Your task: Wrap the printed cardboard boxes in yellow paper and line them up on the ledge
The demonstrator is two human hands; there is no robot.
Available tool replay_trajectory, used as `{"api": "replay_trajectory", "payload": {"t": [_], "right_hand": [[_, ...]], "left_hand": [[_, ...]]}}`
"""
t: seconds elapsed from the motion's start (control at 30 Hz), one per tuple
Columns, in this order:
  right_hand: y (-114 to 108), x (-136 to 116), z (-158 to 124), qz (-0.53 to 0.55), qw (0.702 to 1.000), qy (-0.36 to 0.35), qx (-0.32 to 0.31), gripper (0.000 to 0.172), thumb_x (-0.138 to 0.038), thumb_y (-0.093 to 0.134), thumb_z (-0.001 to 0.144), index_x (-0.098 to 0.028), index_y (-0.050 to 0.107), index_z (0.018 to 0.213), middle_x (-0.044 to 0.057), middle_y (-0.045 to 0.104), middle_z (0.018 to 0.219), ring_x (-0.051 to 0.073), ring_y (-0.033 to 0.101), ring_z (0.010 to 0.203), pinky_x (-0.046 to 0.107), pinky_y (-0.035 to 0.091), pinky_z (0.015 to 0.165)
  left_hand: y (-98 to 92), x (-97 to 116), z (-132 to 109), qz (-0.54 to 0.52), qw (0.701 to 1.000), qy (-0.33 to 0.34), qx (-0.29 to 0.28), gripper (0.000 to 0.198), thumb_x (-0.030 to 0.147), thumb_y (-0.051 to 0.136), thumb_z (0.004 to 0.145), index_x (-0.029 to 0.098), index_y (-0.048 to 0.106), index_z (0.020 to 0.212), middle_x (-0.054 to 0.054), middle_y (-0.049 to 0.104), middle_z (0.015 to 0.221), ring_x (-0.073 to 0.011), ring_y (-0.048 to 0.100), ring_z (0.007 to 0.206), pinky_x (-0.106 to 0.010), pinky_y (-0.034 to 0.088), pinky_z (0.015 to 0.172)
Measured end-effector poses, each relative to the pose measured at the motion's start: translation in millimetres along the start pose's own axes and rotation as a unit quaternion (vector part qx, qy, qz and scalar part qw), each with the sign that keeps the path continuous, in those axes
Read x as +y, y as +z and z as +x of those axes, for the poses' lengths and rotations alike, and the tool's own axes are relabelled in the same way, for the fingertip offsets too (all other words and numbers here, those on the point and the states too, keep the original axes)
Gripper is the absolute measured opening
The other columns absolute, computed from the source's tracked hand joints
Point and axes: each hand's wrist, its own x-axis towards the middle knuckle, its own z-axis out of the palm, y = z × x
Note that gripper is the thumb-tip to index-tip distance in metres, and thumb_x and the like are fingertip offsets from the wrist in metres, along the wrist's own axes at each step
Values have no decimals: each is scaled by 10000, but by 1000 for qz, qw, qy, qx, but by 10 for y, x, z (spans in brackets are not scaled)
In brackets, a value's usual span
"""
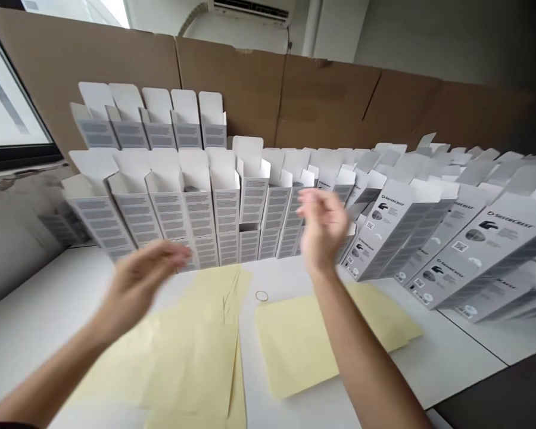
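Our right hand (pixel 324 223) hangs, in the head view, above the surface (pixel 36 310) toward its far side, its fingers loosely bent and no thing visible in it; blur hides the fingertips, so we cannot tell whether they are apart or together. Our left hand (pixel 145 271) hovers lower and to the left, fingers loosely extended and apart from the thumb, with nothing seen in its grasp. Below it and toward the near edge lie the left yellow sheets (pixel 192 357), their long axis running from the near edge toward the far one, and the left hand is clearly the nearer to them. Under our right forearm lie the right yellow sheets (pixel 295 345), mostly lengthwise from the middle of the surface toward its right edge; our right hand is beyond them, on the far side. Between the two piles, just past the far left corner of the right one, lies a thin band (pixel 261 296), which seems nearer our right hand. Along the far edge stand the grey boxes (pixel 226 220), long axis upright and top flaps open, straight behind our hands; whether the right one touches any, we cannot tell.
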Motion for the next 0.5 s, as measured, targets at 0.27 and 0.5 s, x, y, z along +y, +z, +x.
{"api": "replay_trajectory", "payload": {"t": [0.27,0.5], "right_hand": [[696,741,227,-85,966,-68,-236,353,-102,395,908,-173,557,1213,108,547,1268,212,549,1154,348,508,902],[794,780,460,-175,927,-89,-319,344,-116,529,891,-139,523,1234,116,527,1262,249,552,1126,379,466,957]], "left_hand": [[1576,-673,686,151,979,79,-109,468,205,289,933,128,465,1360,-143,402,1478,-269,594,1146,-405,547,837],[1810,-740,811,292,950,45,-103,548,168,314,921,136,306,1469,-130,314,1531,-268,558,1201,-348,560,786]]}}
